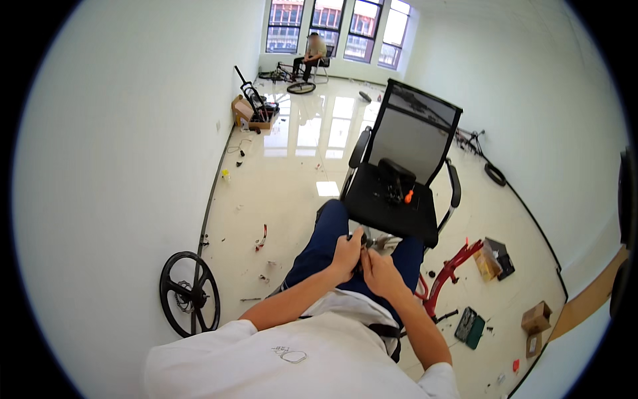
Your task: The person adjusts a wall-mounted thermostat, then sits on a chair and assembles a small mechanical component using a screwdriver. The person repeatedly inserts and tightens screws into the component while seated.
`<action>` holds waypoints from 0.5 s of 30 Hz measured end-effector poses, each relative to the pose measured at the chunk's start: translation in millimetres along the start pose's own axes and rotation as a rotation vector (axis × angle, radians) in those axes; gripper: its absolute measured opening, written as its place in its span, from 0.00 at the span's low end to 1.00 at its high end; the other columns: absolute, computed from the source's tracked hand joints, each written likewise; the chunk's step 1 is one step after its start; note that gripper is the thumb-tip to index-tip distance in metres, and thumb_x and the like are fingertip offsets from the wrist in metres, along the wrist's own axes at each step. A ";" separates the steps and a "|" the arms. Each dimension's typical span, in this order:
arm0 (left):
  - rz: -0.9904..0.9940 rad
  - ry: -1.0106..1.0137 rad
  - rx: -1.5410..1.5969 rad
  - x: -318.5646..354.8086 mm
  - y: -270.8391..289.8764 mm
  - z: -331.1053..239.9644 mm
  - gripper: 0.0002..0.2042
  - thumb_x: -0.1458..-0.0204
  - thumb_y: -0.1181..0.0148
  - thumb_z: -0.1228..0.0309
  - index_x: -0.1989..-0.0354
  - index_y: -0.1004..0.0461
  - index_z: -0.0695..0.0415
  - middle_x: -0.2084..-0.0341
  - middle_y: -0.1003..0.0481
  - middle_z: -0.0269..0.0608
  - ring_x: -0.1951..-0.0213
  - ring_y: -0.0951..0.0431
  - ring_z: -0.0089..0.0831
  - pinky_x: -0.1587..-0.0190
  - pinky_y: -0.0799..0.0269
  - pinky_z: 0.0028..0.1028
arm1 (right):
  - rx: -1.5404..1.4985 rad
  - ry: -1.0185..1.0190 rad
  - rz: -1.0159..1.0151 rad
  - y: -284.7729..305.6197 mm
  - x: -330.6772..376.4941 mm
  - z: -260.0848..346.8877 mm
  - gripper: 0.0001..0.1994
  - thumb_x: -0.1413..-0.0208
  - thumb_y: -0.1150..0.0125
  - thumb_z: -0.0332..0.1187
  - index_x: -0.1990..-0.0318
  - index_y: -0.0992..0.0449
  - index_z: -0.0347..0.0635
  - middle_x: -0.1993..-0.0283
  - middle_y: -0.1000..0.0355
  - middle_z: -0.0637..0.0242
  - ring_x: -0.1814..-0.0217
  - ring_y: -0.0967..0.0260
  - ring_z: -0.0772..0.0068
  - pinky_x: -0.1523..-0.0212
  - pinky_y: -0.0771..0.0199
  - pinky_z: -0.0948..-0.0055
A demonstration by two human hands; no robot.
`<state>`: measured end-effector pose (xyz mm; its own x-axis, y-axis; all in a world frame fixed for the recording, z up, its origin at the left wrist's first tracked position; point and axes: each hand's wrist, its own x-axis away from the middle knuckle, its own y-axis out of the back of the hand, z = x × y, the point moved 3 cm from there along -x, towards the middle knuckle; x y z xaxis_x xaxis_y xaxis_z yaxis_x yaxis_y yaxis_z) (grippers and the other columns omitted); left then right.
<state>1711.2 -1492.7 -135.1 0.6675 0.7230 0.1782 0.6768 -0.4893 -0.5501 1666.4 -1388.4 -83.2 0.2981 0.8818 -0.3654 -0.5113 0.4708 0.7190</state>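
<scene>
Both of my hands meet in front of my lap, between my knees. My left hand (345,255) is closed, its thumb pointing up along a small dark part (363,240). Pressed in from the other side, the fingers of my right hand (381,272) are closed on the same part. Most of it is hidden by my fingers, so its kind cannot be made out. Just beyond my knees stands a black office chair (392,211). On its seat lie a black bag-like item (397,174) and an orange-handled tool (409,197).
Left, a black spoked wheel (189,296) leans on the wall. Right of my leg are a red bicycle frame (446,274), a green tool case (471,327) and cardboard boxes (535,318). Small parts litter the floor. A person (314,54) sits by the windows near a bicycle wheel (301,88).
</scene>
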 end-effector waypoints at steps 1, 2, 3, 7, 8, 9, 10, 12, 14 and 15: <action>0.017 0.012 0.022 -4.4 -1.2 -2.1 0.18 0.43 0.47 0.55 0.81 0.35 0.53 0.84 0.36 0.31 0.84 0.37 0.23 0.82 0.44 0.28 | 0.012 0.006 -0.007 0.7 -1.6 0.9 0.13 0.37 0.53 0.31 0.69 0.32 0.30 0.78 0.31 0.43 0.75 0.31 0.40 0.76 0.34 0.55; 0.064 0.039 -0.033 -4.2 2.5 1.5 0.18 0.44 0.47 0.55 0.81 0.35 0.52 0.85 0.36 0.31 0.84 0.36 0.24 0.83 0.44 0.28 | 0.025 0.017 -0.022 -1.1 0.4 -1.8 0.13 0.37 0.53 0.31 0.69 0.31 0.30 0.77 0.30 0.43 0.75 0.30 0.41 0.76 0.34 0.57; 0.079 0.075 -0.035 -3.9 0.6 2.4 0.18 0.44 0.47 0.55 0.81 0.35 0.52 0.85 0.36 0.31 0.84 0.36 0.25 0.83 0.43 0.28 | 0.041 0.022 -0.034 -1.8 4.4 -4.3 0.12 0.37 0.53 0.31 0.69 0.31 0.30 0.77 0.30 0.44 0.75 0.30 0.43 0.76 0.33 0.58; 0.124 0.179 -0.097 -7.8 -11.5 -6.6 0.20 0.44 0.47 0.53 0.82 0.37 0.51 0.86 0.36 0.32 0.85 0.35 0.26 0.86 0.44 0.28 | -0.198 -0.052 -0.016 3.2 -1.2 -9.8 0.14 0.36 0.53 0.34 0.67 0.30 0.29 0.78 0.30 0.50 0.76 0.32 0.47 0.72 0.34 0.58; 0.135 0.191 -0.119 -7.3 -11.9 -9.7 0.20 0.44 0.47 0.52 0.82 0.37 0.51 0.86 0.37 0.32 0.85 0.35 0.26 0.86 0.45 0.28 | -0.260 -0.075 -0.035 0.5 -0.3 -12.9 0.15 0.36 0.53 0.35 0.67 0.30 0.29 0.79 0.30 0.54 0.78 0.33 0.53 0.73 0.34 0.60; 0.148 0.198 -0.139 -6.3 -12.4 -11.9 0.20 0.45 0.46 0.52 0.82 0.37 0.51 0.86 0.37 0.32 0.85 0.36 0.25 0.86 0.45 0.28 | -0.319 -0.093 -0.055 -1.6 1.1 -15.5 0.16 0.36 0.52 0.36 0.68 0.30 0.29 0.81 0.31 0.58 0.81 0.33 0.59 0.75 0.35 0.63; 0.123 0.177 -0.114 -4.2 -12.3 -13.3 0.20 0.45 0.46 0.51 0.83 0.38 0.51 0.86 0.37 0.32 0.86 0.36 0.25 0.86 0.46 0.27 | -0.485 -0.289 0.018 -6.9 5.0 -21.5 0.19 0.34 0.53 0.41 0.67 0.29 0.30 0.80 0.33 0.67 0.79 0.38 0.76 0.75 0.38 0.71; 0.067 0.180 -0.034 -5.8 -7.5 -10.5 0.20 0.45 0.46 0.52 0.83 0.39 0.51 0.86 0.37 0.33 0.86 0.36 0.26 0.86 0.45 0.27 | -0.593 -0.374 0.048 -12.8 11.2 -27.1 0.20 0.34 0.54 0.43 0.67 0.29 0.31 0.80 0.34 0.69 0.78 0.39 0.79 0.75 0.38 0.73; 0.017 0.172 0.001 -5.9 -1.3 -11.0 0.20 0.44 0.47 0.52 0.83 0.40 0.51 0.86 0.37 0.33 0.86 0.36 0.26 0.86 0.44 0.27 | -0.616 -0.378 0.062 -20.5 11.6 -30.2 0.23 0.33 0.57 0.45 0.68 0.29 0.31 0.81 0.37 0.70 0.80 0.41 0.78 0.76 0.39 0.74; 0.015 0.162 0.000 -6.9 -1.9 -11.5 0.20 0.44 0.48 0.52 0.83 0.40 0.51 0.86 0.37 0.33 0.85 0.36 0.26 0.86 0.44 0.27 | -0.543 -0.311 0.026 -21.2 8.7 -34.5 0.22 0.33 0.57 0.44 0.68 0.29 0.31 0.82 0.35 0.67 0.81 0.39 0.74 0.77 0.38 0.72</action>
<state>1708.9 -1502.4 -125.9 0.7188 0.6275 0.2992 0.6664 -0.4996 -0.5534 1652.1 -1389.8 -122.0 0.4586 0.8825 -0.1043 -0.8339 0.4680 0.2925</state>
